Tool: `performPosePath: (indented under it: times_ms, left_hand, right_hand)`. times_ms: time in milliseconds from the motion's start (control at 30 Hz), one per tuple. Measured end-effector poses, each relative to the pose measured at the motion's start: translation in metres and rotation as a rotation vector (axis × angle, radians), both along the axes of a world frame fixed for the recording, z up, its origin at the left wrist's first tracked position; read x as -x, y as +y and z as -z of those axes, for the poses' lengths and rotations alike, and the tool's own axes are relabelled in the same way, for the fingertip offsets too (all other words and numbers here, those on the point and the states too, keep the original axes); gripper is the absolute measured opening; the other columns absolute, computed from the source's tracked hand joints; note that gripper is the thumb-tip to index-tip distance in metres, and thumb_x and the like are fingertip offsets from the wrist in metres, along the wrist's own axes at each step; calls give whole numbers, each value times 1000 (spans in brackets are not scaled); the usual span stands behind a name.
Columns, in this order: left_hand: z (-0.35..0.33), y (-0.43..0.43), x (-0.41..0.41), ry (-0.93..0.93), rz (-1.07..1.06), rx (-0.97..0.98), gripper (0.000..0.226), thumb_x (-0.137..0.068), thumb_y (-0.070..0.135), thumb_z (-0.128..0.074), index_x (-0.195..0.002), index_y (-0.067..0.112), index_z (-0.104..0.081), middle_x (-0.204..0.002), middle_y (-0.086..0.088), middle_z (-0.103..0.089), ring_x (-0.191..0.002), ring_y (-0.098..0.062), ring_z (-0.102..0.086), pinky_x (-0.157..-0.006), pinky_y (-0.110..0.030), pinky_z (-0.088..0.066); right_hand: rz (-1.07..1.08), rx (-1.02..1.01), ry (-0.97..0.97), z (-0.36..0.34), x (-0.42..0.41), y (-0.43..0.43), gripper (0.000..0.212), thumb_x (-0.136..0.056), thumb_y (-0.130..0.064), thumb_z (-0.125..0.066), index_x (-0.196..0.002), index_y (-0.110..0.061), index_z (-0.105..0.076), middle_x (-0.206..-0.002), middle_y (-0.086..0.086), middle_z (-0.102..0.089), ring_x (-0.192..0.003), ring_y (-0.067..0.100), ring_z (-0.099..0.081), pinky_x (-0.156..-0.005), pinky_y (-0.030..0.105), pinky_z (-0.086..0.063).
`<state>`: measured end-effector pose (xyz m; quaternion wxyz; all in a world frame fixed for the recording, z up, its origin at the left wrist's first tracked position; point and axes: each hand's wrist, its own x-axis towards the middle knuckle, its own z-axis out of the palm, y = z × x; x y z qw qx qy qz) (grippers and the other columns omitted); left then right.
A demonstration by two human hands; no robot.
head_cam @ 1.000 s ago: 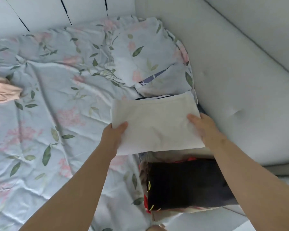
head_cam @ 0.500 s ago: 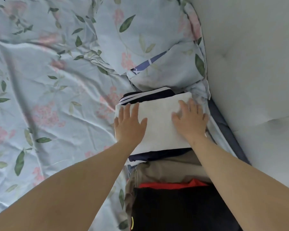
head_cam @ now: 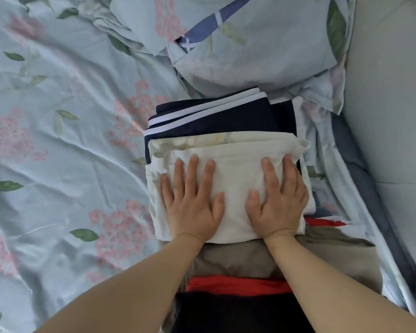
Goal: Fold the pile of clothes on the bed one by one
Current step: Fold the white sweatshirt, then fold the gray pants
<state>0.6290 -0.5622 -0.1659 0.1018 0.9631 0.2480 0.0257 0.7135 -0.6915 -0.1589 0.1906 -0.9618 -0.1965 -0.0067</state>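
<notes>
— Start big. What fills the frame?

— The floral bedsheet point(head_cam: 58, 145), across the whole left side, with a pillow point(head_cam: 250, 63) at upper centre.

— And the clothes?

— Folded pieces run from the centre to the bottom edge. A navy garment point(head_cam: 216, 118) with white stripes is farthest up, and the cream garment point(head_cam: 233, 174) lies on top of it. Below come a khaki piece point(head_cam: 238, 258), a red one point(head_cam: 235, 286) and a black one point(head_cam: 238, 313), lowest of all.

— Hands?

— The left hand point(head_cam: 192, 205) and right hand point(head_cam: 279, 205) both rest flat on the cream garment. The fingers point(head_cam: 193, 169) are straight and slightly spread, gripping nothing.

— What does the next move turn on?

— The garment lies directly beneath both palms, its long axis left to right across the frame, with the fingertips pointing toward the top edge. Neither hand is nearer (they sit side by side, thumbs almost meeting). The garment looks folded and placed, so I'd judge the hands need only lift off. Any unfolded pile is out of view.
</notes>
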Motion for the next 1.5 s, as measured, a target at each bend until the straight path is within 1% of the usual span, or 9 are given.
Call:
performPosePath:
  times_ms: [167, 233, 333, 400, 467, 667, 967, 1233, 1500]
  left_hand:
    - [-11, 1, 0, 33, 1, 35, 61, -88, 47, -31, -142, 21, -41, -147, -11, -41, -137, -36, -34, -113, -53, -14]
    - [-25, 3, 4, 87, -1, 79, 60, -89, 47, -28, -142, 23, -42, -148, -9, -41, -138, -33, -34, -113, -53, -16]
    - [-44, 14, 26, 246, 55, 83, 59, -93, 51, -18, -149, 33, -23, -156, -3, -23, -146, -25, -14, -116, -50, -1]
    - [-56, 28, 48, 319, 90, 75, 57, -95, 51, -14, -150, 37, -6, -160, 0, -6, -147, -23, 1, -114, -48, 10]
    - [-74, 45, 73, 319, 85, 45, 56, -98, 46, -20, -150, 35, -2, -160, 1, 1, -147, -22, 6, -113, -50, 12]
    - [-145, 120, 185, 243, -1, -28, 56, -98, 45, -27, -150, 34, -8, -159, 3, -3, -147, -20, -2, -115, -51, 1]
    - [-253, 266, 362, 99, -163, -176, 52, -97, 39, -34, -147, 32, -22, -154, 4, -21, -141, -18, -21, -113, -45, -14]
    - [-337, 342, 474, 7, -364, -228, 50, -97, 40, -38, -145, 32, -28, -151, 7, -28, -137, -16, -27, -109, -38, -21]
    - [-375, 382, 547, -32, -545, -255, 46, -96, 38, -39, -141, 29, -33, -146, 8, -33, -133, -18, -32, -106, -37, -23]
  right_hand:
    - [9, 13, 50, -13, 3, 2, 59, -84, -46, -32, -137, -21, -38, -141, 26, -43, -123, 47, -46, -96, 59, -38]
    - [50, 98, 120, -27, 6, 7, 68, -83, -50, -25, -143, -21, -39, -149, 20, -34, -132, 44, -36, -103, 59, -29]
    - [120, 267, 215, -49, 18, 19, 63, -91, -49, -20, -150, -29, -19, -158, 9, -14, -144, 31, -13, -112, 53, -8]
    - [97, 322, 240, -69, 37, 32, 57, -97, -42, -26, -151, -30, -11, -159, 7, -5, -146, 28, -4, -115, 54, -5]
    - [4, 361, 245, -90, 64, 49, 57, -99, -36, -29, -151, -32, -4, -160, 4, 1, -146, 27, 0, -116, 52, -5]
    - [-234, 359, 203, -164, 173, 128, 56, -101, -37, -30, -151, -28, -8, -160, 5, -4, -146, 26, -7, -116, 43, -12]
    - [-479, 265, 177, -256, 355, 277, 55, -99, -35, -37, -149, -29, -15, -160, 3, -2, -147, 25, -2, -117, 41, -7]
    - [-611, 115, 69, -336, 428, 379, 53, -98, -36, -39, -146, -26, -22, -157, 2, -12, -143, 24, -14, -113, 39, -17]
    - [-814, 74, 30, -366, 485, 441, 54, -99, -37, -39, -148, -27, -20, -158, 1, -12, -142, 24, -15, -112, 37, -18]
